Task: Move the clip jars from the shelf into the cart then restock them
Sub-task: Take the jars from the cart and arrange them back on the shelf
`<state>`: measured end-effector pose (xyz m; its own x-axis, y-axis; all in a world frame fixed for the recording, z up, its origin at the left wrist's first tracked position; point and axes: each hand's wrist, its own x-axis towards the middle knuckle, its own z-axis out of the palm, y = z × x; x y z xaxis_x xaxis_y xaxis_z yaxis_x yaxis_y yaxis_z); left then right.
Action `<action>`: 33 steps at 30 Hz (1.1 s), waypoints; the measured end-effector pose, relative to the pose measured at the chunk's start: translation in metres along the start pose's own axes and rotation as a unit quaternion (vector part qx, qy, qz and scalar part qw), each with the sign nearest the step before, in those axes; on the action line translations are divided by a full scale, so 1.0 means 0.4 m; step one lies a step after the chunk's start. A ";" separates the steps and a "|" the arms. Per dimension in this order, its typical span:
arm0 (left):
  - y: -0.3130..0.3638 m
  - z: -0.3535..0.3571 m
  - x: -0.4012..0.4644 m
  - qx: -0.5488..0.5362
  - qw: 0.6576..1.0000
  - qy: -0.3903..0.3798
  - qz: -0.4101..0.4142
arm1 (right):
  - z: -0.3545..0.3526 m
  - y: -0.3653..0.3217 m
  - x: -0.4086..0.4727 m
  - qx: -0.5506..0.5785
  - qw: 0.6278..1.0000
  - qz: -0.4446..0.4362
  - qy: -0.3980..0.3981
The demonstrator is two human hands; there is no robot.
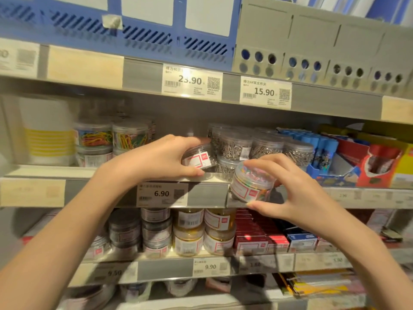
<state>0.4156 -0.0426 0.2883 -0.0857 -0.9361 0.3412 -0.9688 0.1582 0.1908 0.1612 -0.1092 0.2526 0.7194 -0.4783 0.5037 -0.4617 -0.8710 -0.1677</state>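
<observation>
The jar of coloured clips is out in front of the middle shelf's edge, tilted, pinched in the right hand: fingers curled over its clear lid, thumb under its base. Just to the left and farther in, the left hand grips a clear jar with a red-bordered label at the shelf's front lip, fingers over the top and thumb beneath (its contents are hard to make out behind the hand).

Behind both, jars of silver paper clips stand stacked in rows, the lower ones partly hidden. Far left on the same shelf sit jars of coloured paper clips, and beside them a white container with yellow stripes, blurred. To the right are blue tubes in a box and a red and yellow carton, cut off at the edge.

A 6.90 price tag sits under the left hand. The shelf below holds dark and yellowish jars and red boxes; above are blue baskets and grey file boxes.
</observation>
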 end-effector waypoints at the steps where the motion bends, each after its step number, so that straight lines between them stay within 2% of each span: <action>1: 0.002 0.002 -0.001 -0.009 1.000 -0.003 0.000 | 0.001 0.001 0.001 0.002 1.000 0.001 0.001; 5: 0.002 0.015 0.006 -0.061 0.998 0.016 0.011 | 0.001 0.002 0.000 0.006 1.000 0.001 0.002; 9: -0.004 0.031 0.010 -0.046 0.999 0.020 -0.008 | -0.004 0.000 -0.001 0.006 1.000 0.005 -0.002; 13: -0.005 0.031 0.010 -0.056 0.997 0.042 0.015 | -0.008 -0.002 -0.001 0.006 1.000 0.012 -0.010; 19: -0.008 0.020 0.012 -0.044 0.998 0.010 0.038 | -0.013 -0.005 0.001 0.004 1.000 0.018 -0.016; 22: -0.016 0.027 0.008 -0.018 0.999 0.019 0.045 | -0.017 -0.006 0.003 -0.006 1.000 0.016 -0.021; 29: -0.026 0.041 -0.043 0.044 0.992 0.109 0.050 | -0.035 -0.023 0.023 -0.013 1.000 -0.009 -0.003; 33: -0.046 0.042 -0.095 0.104 0.971 0.192 0.101 | -0.039 -0.043 0.047 -0.038 0.999 -0.035 0.013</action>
<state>0.4328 -0.0152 0.2565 -0.2251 -0.7006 0.6771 -0.9705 0.2226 -0.0923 0.1746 -0.1016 0.2781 0.7380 -0.4134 0.5333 -0.4503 -0.8904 -0.0670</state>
